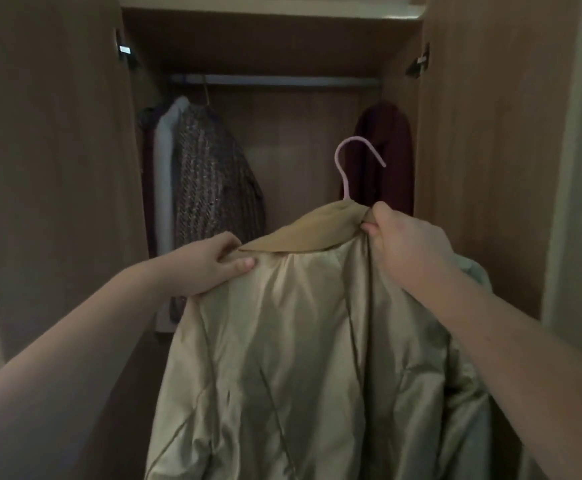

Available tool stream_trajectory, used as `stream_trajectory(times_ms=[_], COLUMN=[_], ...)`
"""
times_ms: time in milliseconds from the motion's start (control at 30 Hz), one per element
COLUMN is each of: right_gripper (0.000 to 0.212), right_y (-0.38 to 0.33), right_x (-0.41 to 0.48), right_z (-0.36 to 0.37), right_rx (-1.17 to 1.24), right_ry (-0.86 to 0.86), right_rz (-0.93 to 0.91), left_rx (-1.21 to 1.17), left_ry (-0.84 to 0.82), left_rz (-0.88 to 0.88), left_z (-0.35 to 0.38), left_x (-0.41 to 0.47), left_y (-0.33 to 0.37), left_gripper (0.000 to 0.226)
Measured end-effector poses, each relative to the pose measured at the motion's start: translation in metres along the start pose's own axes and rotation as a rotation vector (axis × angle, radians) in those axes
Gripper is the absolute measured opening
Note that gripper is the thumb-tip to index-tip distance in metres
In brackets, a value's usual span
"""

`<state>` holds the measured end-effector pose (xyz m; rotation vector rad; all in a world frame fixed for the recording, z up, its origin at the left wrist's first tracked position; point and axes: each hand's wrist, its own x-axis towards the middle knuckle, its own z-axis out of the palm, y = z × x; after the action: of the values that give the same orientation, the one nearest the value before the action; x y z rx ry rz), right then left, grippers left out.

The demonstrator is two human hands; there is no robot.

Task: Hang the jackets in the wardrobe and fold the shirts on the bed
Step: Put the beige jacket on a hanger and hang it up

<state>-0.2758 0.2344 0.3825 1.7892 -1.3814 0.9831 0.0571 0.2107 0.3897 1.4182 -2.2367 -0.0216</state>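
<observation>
Standing open ahead, the wooden wardrobe fills most of the view, both doors swung wide so the hanging space is reachable. In front of it, not yet inside, the pale green satin-lined jacket hangs at chest height with its lining towards the camera and its tan collar on top, apparently lifted so that it can go onto the rail. Deeper in, a brown tweed coat and a whitish garment hang at the left end and a dark red garment at the right, leaving a gap in the middle that looks like the natural place for this one. The metal rail runs across above them, well above the hanger's hook. The hands are apart, one at each side of the collar: the left hand grips the left shoulder, probably to stop the slippery fabric sliding off, while the right hand pinches the collar at the neck, carrying the weight. The pink hanger hook rises from the collar beside the right hand, its open end facing right and free of the rail.
</observation>
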Motion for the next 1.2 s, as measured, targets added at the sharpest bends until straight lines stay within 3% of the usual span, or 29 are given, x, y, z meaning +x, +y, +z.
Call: stream_trajectory(times_ms=[133,267,433,533,667,767,833,900,967,1067,1200], right_gripper=[0.025,0.023,0.024,0.024,0.026,0.025,0.026,0.026,0.026,0.026,0.026], right_y=[0.032,0.065,0.087,0.08,0.068,0.062,0.058,0.053,0.045,0.031,0.041], right_x=[0.022,0.045,0.056,0.061,0.071,0.087,0.1,0.112,0.125,0.155,0.195], right_z=[0.032,0.06,0.11,0.136,0.166,0.19,0.206,0.224,0.242,0.266,0.294], right_rx=[0.158,0.273,0.21,0.336,0.427,0.441,0.425,0.389,0.37,0.396,0.441], right_ry=[-0.077,-0.224,-0.28,-0.238,-0.245,-0.21,-0.198,-0.194,-0.201,-0.228,-0.273], right_rz=[-0.025,-0.164,-0.259,-0.234,-0.206,-0.186,-0.182,-0.198,-0.197,-0.203,-0.133], left_rx=[0.115,0.243,0.166,-0.006,-0.164,-0.644,-0.98,-1.101,-0.859,-0.21,-0.041], left_ry=[0.023,0.034,0.193,0.181,-0.218,-0.35,-0.377,-0.404,-0.322,-0.091,0.348], left_rz=[-0.017,0.031,0.018,-0.019,-0.126,-0.186,-0.167,-0.155,-0.229,-0.199,-0.095], left_z=[0.01,-0.002,-0.011,0.014,0.037,0.039,0.039,0.037,0.036,0.035,0.023], left_x=[0.021,0.043,0.069,0.089,0.111,0.121,0.127,0.139,0.16,0.197,0.233], left_y=[-0.009,-0.019,-0.019,-0.009,0.002,-0.007,-0.023,-0.039,-0.053,-0.08,-0.135], left_gripper=[0.044,0.011,0.017,0.027,0.042,0.067,0.059,0.063,0.054,0.035,0.022])
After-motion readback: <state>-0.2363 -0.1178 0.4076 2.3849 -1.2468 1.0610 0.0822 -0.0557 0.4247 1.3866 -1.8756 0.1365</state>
